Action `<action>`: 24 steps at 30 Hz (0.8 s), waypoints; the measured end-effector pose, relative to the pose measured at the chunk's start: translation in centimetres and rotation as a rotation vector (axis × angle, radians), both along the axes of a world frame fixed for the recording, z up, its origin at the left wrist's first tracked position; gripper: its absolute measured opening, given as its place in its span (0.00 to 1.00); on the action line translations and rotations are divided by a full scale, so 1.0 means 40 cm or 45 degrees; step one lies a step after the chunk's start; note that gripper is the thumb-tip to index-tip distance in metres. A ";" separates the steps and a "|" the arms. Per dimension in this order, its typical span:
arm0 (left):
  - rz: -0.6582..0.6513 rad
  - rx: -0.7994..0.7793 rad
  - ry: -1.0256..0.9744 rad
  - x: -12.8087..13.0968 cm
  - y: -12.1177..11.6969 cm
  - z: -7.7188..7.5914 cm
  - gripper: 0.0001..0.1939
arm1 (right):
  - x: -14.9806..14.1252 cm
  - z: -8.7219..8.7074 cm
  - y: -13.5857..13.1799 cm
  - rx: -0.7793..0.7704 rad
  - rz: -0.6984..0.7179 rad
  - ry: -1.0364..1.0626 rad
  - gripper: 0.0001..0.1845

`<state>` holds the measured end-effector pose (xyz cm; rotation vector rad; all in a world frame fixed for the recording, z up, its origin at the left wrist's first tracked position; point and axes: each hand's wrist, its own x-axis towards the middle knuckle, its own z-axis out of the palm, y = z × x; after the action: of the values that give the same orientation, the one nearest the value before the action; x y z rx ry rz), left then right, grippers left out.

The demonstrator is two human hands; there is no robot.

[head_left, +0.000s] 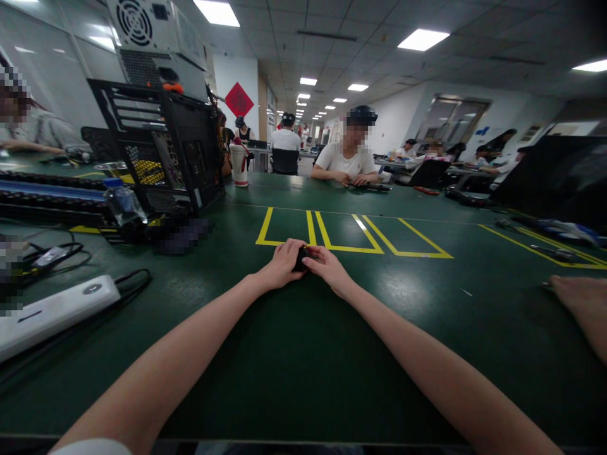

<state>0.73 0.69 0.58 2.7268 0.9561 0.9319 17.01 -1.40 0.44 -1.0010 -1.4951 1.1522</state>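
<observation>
A small black object (300, 260) is between my two hands, low over the green tabletop (303, 360) and mostly covered by fingers; its kind cannot be made out. My left hand (283, 264) is closed round its left side, back of the hand up. From the right, the fingertips of my right hand (328, 268) pinch or press against the same object. Both hands meet just at the near edge of the yellow tape outlines (332, 249).
At left stand an open black computer case (183, 151), a bottle with a blue cap (122, 201) and a white power strip (61, 313) with cable. A paper cup (239, 163) stands farther back. A co-worker (348, 155) sits opposite; another person's hand (576, 297) rests at right near tools.
</observation>
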 end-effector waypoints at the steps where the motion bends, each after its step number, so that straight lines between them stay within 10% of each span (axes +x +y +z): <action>1: -0.003 -0.001 0.003 0.000 0.000 0.000 0.27 | 0.001 0.000 0.001 -0.006 0.017 0.000 0.18; 24: 0.001 -0.021 -0.016 0.004 0.000 0.003 0.27 | 0.007 0.009 -0.012 0.037 0.096 0.114 0.14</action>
<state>0.89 0.69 0.69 2.7038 0.9580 0.9357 17.31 -1.86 0.82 -0.8690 -1.4846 1.2098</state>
